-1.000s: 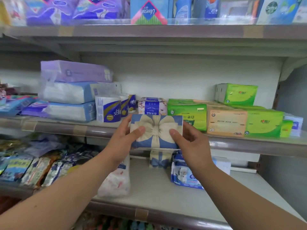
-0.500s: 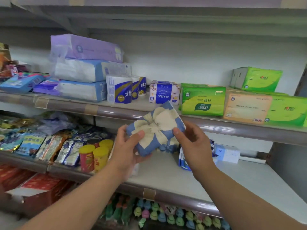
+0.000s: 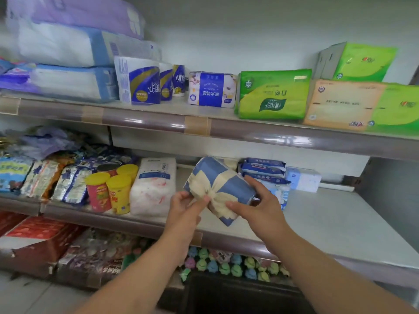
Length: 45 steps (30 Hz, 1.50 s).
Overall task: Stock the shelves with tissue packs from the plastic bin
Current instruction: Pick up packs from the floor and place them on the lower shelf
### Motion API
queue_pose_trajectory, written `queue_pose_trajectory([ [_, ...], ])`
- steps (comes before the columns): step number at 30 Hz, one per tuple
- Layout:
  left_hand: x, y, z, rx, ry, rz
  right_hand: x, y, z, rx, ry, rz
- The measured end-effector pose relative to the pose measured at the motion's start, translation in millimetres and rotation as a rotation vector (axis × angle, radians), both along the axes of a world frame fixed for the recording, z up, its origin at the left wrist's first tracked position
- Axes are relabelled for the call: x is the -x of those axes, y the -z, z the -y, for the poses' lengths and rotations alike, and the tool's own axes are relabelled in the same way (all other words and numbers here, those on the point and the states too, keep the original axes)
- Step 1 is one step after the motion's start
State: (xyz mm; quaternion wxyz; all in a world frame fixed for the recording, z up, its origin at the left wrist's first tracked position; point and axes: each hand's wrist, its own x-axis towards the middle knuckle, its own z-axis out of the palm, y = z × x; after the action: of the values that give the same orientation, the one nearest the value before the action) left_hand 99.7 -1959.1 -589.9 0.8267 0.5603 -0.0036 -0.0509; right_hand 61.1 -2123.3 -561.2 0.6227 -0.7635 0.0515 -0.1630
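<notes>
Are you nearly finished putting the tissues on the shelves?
Partly. Tissue packs already line the upper shelf. One blue bow-print pack is tilted between the left hand and right hand above the lower shelf, not yet set down. That shelf has bare space on the right, and the dark bin below hides what remains.

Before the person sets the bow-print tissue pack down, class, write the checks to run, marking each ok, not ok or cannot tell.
1. Left hand and right hand both hold the bow-print tissue pack: ok.
2. Pack level: not ok, it is tilted.
3. Bare space on the lower shelf: ok.
4. Gap to the white pack on its left: ok.
5. Touching the blue packs behind: cannot tell.
</notes>
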Motion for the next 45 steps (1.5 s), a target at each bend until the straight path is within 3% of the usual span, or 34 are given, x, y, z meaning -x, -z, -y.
queue_pose_trajectory([
  [2, -20, -3, -3, -0.105, -0.089, 0.070, -9, 2, 8, -0.019, -0.008, -0.011],
  [4, -41, -4, -7, -0.331, -0.140, 0.220, -19, 5, 14, -0.008, -0.021, -0.022],
  [7, -66, -1, -6, -0.633, -0.056, 0.437, -42, 16, 23, 0.073, 0.040, -0.052],
  [10, -83, 7, 8, -0.692, 0.020, 0.480, -66, 35, 25, 0.142, 0.096, -0.042],
  [16, -123, 57, 38, -1.001, -0.101, 0.435, -119, 83, 16, 0.164, 0.154, -0.003],
  [23, -168, 97, 58, -1.026, -0.131, 0.321, -150, 127, 19, 0.351, 0.148, -0.037],
  [31, -217, 112, 84, -1.012, -0.154, 0.338, -170, 152, 38, 0.410, 0.104, -0.163],
  [38, -246, 118, 104, -1.073, -0.182, 0.321, -177, 163, 39, 0.419, 0.092, -0.168],
  [45, -252, 119, 117, -1.011, -0.160, 0.312, -178, 161, 43, 0.440, 0.057, -0.135],
])
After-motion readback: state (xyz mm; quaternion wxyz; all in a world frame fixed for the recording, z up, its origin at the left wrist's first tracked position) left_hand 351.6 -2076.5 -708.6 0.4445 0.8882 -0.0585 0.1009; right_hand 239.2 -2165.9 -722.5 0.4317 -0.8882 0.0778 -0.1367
